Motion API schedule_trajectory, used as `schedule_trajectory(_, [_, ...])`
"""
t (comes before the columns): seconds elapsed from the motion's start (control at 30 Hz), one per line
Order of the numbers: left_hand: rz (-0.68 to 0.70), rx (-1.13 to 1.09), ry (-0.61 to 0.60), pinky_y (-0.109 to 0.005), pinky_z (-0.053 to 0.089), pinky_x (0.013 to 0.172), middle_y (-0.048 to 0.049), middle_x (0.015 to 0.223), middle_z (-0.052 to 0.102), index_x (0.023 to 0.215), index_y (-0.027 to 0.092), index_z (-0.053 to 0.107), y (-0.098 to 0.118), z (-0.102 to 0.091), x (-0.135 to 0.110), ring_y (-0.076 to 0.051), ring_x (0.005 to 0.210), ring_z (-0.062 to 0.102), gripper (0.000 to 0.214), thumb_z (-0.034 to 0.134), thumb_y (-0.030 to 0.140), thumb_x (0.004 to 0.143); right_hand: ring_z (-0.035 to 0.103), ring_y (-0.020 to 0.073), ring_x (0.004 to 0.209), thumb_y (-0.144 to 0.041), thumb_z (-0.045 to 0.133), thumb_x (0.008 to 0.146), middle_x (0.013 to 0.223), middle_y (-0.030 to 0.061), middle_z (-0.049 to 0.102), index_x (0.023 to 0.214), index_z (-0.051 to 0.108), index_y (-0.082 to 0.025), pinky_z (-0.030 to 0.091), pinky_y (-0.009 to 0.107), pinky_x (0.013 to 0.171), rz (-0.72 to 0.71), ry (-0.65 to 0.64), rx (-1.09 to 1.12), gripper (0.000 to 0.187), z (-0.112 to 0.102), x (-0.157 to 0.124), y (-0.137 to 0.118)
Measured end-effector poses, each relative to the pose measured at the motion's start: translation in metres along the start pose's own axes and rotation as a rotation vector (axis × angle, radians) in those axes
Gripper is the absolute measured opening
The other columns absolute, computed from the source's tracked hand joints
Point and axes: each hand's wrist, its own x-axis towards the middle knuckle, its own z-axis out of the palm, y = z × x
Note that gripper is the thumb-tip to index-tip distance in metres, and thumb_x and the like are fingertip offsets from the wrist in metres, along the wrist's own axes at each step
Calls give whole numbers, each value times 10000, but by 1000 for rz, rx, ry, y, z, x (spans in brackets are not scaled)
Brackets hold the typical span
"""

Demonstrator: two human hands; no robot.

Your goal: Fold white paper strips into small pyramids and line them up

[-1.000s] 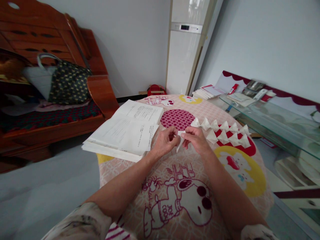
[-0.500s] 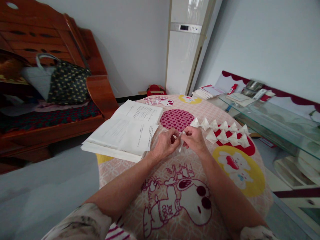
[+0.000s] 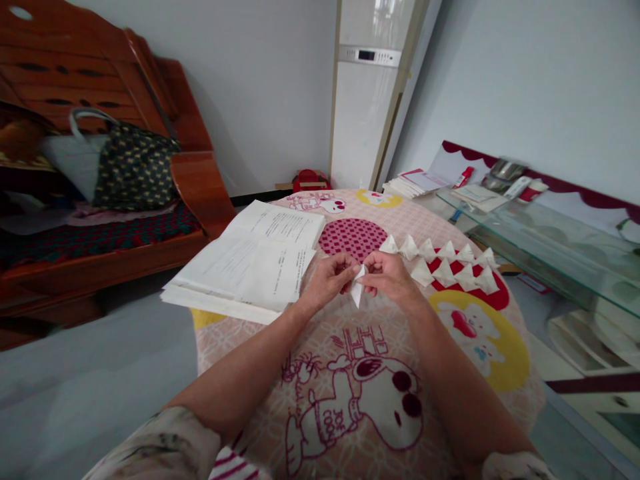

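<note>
Both hands meet above the middle of the round worktop [image 3: 280, 427], fingers curled: the left hand [image 3: 327, 280] and the right hand [image 3: 390, 277] each pinch the same small folded white paper piece [image 3: 357, 288] between thumb and fingertips. The piece hangs between the two hands with its point down, just clear of the patterned cloth. To the right lie rows of folded paper triangles [image 3: 453, 263], to the left a stack of printed sheets [image 3: 250, 263].

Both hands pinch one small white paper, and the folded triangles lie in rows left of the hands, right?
Not quite: the head view shows the folded triangles lying right of the hands. The left hand and right hand do both pinch the small white paper.
</note>
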Motion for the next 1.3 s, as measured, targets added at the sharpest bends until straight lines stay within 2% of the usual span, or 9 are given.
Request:
schedule_trajectory(0.13, [-10, -26, -20, -174, 317, 438, 49, 591, 532, 801, 154, 599, 4, -2, 1, -45, 452, 431, 469, 775, 589, 809, 633, 151, 486, -274, 810, 641, 597, -6, 688, 793, 624, -202, 500, 238, 435, -10, -101, 131, 251, -6, -5, -4])
schedule_trajectory(0.2, [-9, -26, -27, -172, 315, 443, 51, 590, 527, 792, 154, 596, 6, -1, 1, -43, 458, 426, 472, 781, 589, 803, 660, 159, 526, -338, 785, 720, 618, 4, 689, 811, 637, -197, 522, 246, 461, -19, -103, 185, 224, -7, -7, -7])
schedule_trajectory(0.3, [4, -12, -27, -173, 320, 450, 57, 576, 509, 769, 154, 587, 7, -1, 1, -44, 461, 423, 482, 784, 592, 798, 654, 155, 518, -442, 757, 794, 595, 15, 675, 773, 641, -191, 516, 242, 454, -18, -94, 192, 277, -7, -9, -9])
schedule_trajectory(0.47, [28, 45, -23, -181, 317, 459, 52, 570, 510, 749, 150, 595, 7, -2, 1, -53, 474, 429, 489, 784, 599, 792, 597, 127, 453, -400, 815, 733, 550, 8, 675, 731, 655, -186, 485, 224, 429, -8, -124, 146, 267, -8, -7, -4])
schedule_trajectory(0.7, [31, 145, -21, -197, 255, 458, 60, 535, 458, 720, 156, 598, 11, -5, 0, -57, 479, 363, 498, 724, 625, 832, 515, 100, 363, -363, 781, 749, 485, -12, 642, 703, 643, -191, 407, 201, 360, 4, -137, 115, 225, -9, -6, 1])
schedule_trajectory(0.93, [32, 211, -136, -214, 220, 457, 51, 490, 437, 578, 170, 491, 9, -13, 3, -54, 456, 340, 566, 674, 612, 881, 642, 157, 425, -405, 772, 757, 524, -7, 675, 789, 603, -209, 431, 199, 346, 11, -116, 189, 261, -15, -6, 1])
schedule_trajectory(1.1, [-5, 157, -91, -201, 229, 450, 51, 490, 473, 644, 158, 559, 2, -15, 5, -50, 447, 357, 502, 750, 586, 824, 652, 163, 418, -429, 773, 749, 531, -18, 669, 785, 577, -213, 438, 198, 339, 7, -79, 168, 294, -14, -3, 6])
schedule_trajectory(1.2, [-22, 105, -39, -191, 282, 464, 41, 555, 533, 756, 145, 633, -2, -15, 7, -57, 475, 417, 449, 811, 557, 766, 615, 157, 372, -439, 772, 745, 492, -37, 635, 793, 576, -216, 421, 202, 321, -1, -34, 136, 302, -12, -2, 9])
schedule_trajectory(1.3, [-11, 60, -22, -193, 342, 491, 33, 618, 568, 828, 145, 659, -3, -17, 8, -64, 508, 455, 438, 810, 552, 764, 608, 158, 369, -439, 780, 733, 493, -33, 637, 792, 581, -216, 430, 209, 326, -20, 11, 134, 304, -12, 0, 9])
